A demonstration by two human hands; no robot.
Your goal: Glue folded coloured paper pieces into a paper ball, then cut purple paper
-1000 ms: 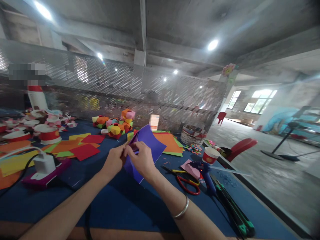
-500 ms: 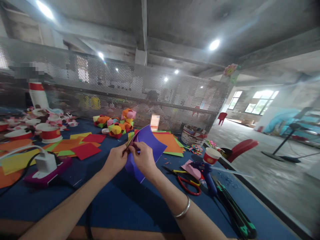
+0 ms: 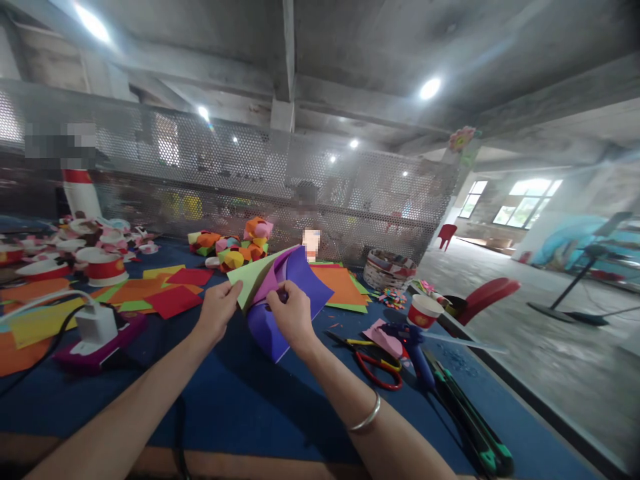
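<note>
My left hand (image 3: 219, 310) pinches the edge of a pale green paper sheet (image 3: 253, 275) between thumb and fingers. Curled sheets of purple paper (image 3: 313, 290) bend upward in my right hand (image 3: 290, 310), whose fingers are closed on their near edge. A pinkish-violet sheet (image 3: 274, 277) shows between the green and the purple. The sheets are fanned apart at the left and held above the blue tabletop (image 3: 225, 400). My right wrist wears a silver bangle.
Scissors (image 3: 377, 370), a blue glue gun (image 3: 417, 357) and a green-black cutter (image 3: 470, 420) lie at right. A paper cup (image 3: 424, 311) and a woven basket (image 3: 389, 270) stand behind them. Left are coloured sheets (image 3: 175, 300) and a purple power strip (image 3: 100, 343) with a plugged-in charger.
My left hand has moved left and drawn the pale green sheet away from the purple ones, opening a gap. My right hand stays nearly in place with the purple paper.
</note>
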